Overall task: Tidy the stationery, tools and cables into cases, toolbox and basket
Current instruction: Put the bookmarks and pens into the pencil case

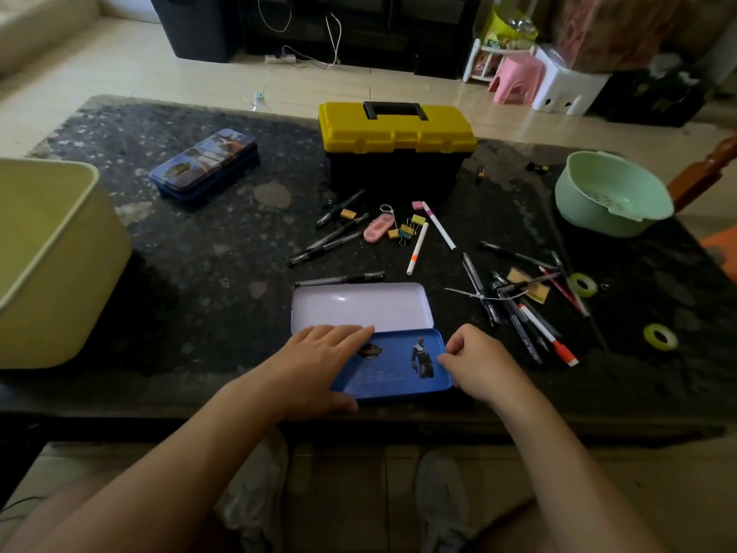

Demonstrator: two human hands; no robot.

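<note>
Pencil case [361, 309] lies open at near edge of bench [223, 273]. My left hand [315, 361] rests flat on its blue half, fingers straight. Right hand [478, 361] pinches that half's right rim, fingers curled.

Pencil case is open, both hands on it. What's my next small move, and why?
Probably release the blue half with the right hand and pick up the black pen lying just beyond the white half. The white half lies open with nothing inside, the left hand rests flat on the blue half, and that pen is nearest.
</note>
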